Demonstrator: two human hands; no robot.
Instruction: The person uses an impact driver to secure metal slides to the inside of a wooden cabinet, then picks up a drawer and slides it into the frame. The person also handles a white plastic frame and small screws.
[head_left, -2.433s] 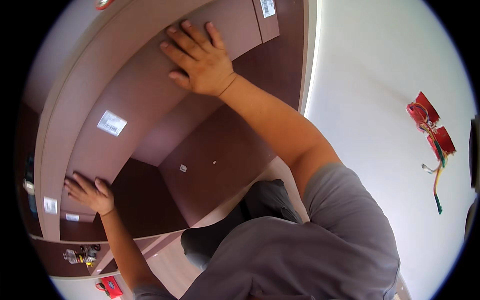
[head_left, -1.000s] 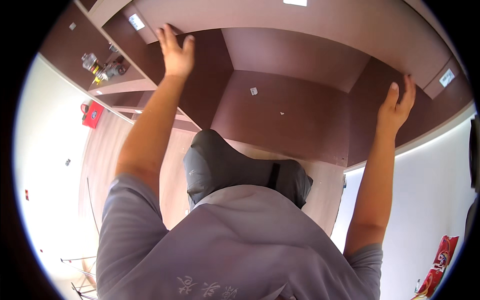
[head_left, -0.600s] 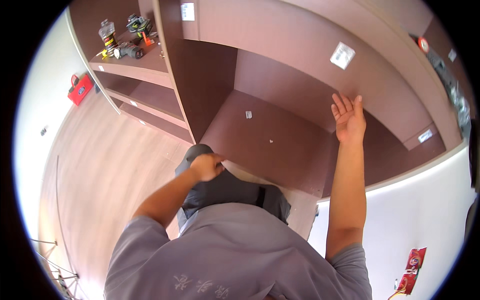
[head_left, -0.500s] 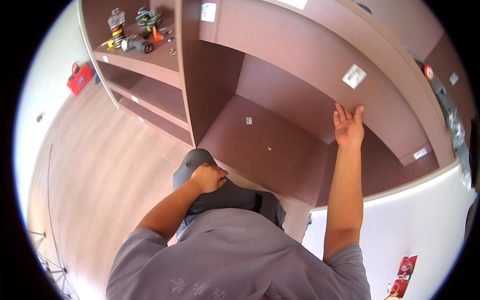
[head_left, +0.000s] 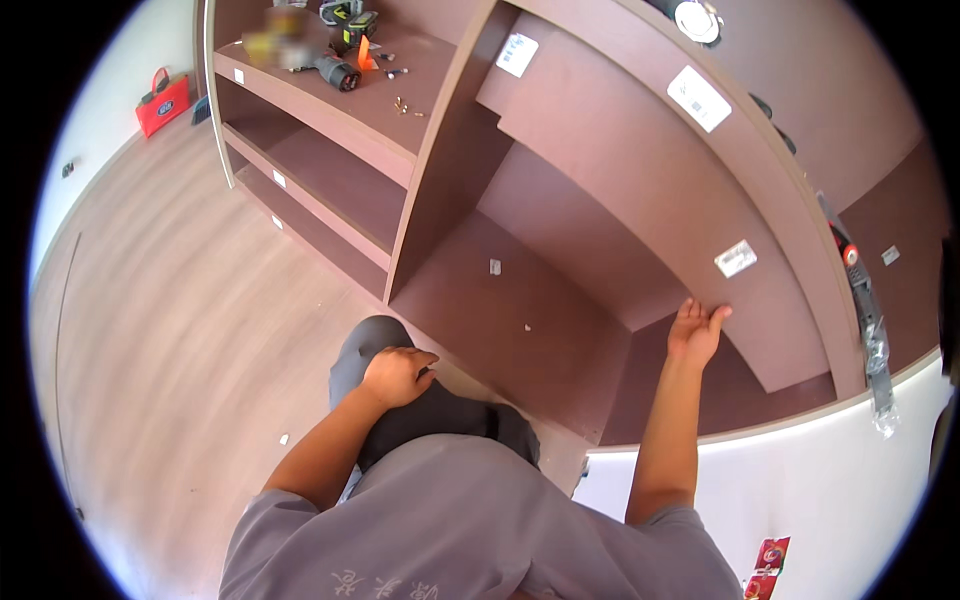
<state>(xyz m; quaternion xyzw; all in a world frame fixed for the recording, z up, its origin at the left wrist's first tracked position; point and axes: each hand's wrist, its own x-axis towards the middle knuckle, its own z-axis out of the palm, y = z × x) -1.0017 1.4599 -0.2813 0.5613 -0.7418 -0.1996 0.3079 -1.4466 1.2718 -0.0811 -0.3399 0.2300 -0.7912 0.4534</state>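
Observation:
My right hand [head_left: 693,335] reaches up to the lower edge of a long brown panel [head_left: 640,170], palm turned up. Its fingertips meet that edge, with fingers and thumb apart and not wrapped round it. The panel lies across the upper front of a brown cabinet bay [head_left: 500,310], and paper labels are stuck on it and on the frame. My left hand [head_left: 398,377] rests over my bent knee in dark trousers, its fingers loosely bent and holding nothing.
On the left shelf [head_left: 400,110] lie a green-and-black power tool [head_left: 350,25], a grey tool [head_left: 335,72], an orange piece [head_left: 367,54] and small metal parts. A red bag [head_left: 163,105] stands by the wall. A packaged metal strip [head_left: 872,330] lies on the right cabinet edge.
The whole view has shifted and turned. The panel sits lower against the frame, with a step at its left end, and my right hand has come down with it. My left hand stays on the knee.

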